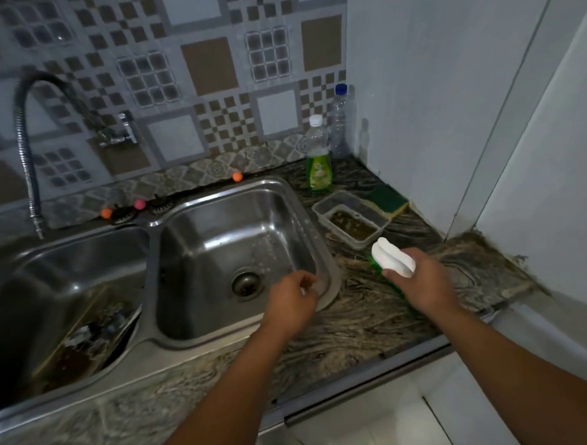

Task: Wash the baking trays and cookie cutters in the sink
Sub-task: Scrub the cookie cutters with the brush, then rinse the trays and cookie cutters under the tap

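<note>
step: picking up brush | right hand (422,284) grips brush (393,260) on counter (357,320) | left hand (290,305) loosely curled, holds nothing, at right basin (219,245) rim | trays (88,329) in left basin | tip: wet bristles, add soap (318,167) first

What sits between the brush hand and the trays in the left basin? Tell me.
Only the left hand, over the right basin rim, lies between the right hand with brush and the trays.
</note>
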